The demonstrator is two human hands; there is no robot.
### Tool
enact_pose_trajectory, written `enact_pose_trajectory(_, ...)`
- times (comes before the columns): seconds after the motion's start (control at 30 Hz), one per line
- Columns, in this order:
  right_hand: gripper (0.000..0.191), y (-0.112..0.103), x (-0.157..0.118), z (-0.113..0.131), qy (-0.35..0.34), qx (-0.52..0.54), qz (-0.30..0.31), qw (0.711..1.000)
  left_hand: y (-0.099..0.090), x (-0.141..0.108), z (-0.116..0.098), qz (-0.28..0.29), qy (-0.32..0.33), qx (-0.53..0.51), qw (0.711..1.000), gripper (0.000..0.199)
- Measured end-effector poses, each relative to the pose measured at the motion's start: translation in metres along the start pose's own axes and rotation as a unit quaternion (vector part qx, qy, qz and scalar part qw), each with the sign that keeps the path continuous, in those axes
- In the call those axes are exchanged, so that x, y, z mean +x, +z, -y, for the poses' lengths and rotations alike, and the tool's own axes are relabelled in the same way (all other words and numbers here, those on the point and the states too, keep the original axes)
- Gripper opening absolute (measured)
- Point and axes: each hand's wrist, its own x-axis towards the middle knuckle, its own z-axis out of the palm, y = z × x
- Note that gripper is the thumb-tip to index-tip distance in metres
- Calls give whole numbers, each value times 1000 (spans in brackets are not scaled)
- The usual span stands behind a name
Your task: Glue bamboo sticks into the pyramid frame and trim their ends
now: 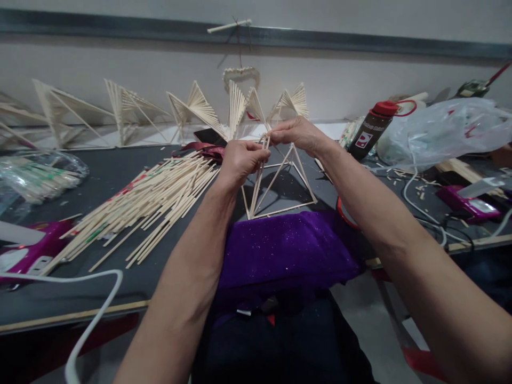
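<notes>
A small frame of thin wooden sticks (285,208) stands on the dark table, with a four-sided base and slanting sticks rising from it. My left hand (243,159) is closed in a pinch around upright wooden sticks near the frame's top left. Just to its right, my right hand (298,134) pinches the upper tip of the same sticks, fingers pressed together. The exact joint between my fingertips is partly hidden. A second peak of the frame (293,148) shows below my right wrist. A purple cloth (288,248) lies in front of the frame at the table's edge.
Loose wooden sticks (160,197) are spread on the left, beside a plastic bag of sticks (40,173). Fan-shaped stick models (196,104) line the wall. A dark bottle (370,130), a plastic bag (448,130) and a magenta device (468,202) with white cables are on the right.
</notes>
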Motion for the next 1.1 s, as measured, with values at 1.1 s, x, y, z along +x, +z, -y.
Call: enact_pose_trajectory(1.1,26,-28,-4,-20,108,-15,-44,993,1,-1,-2,-2,-15,16,1000,11)
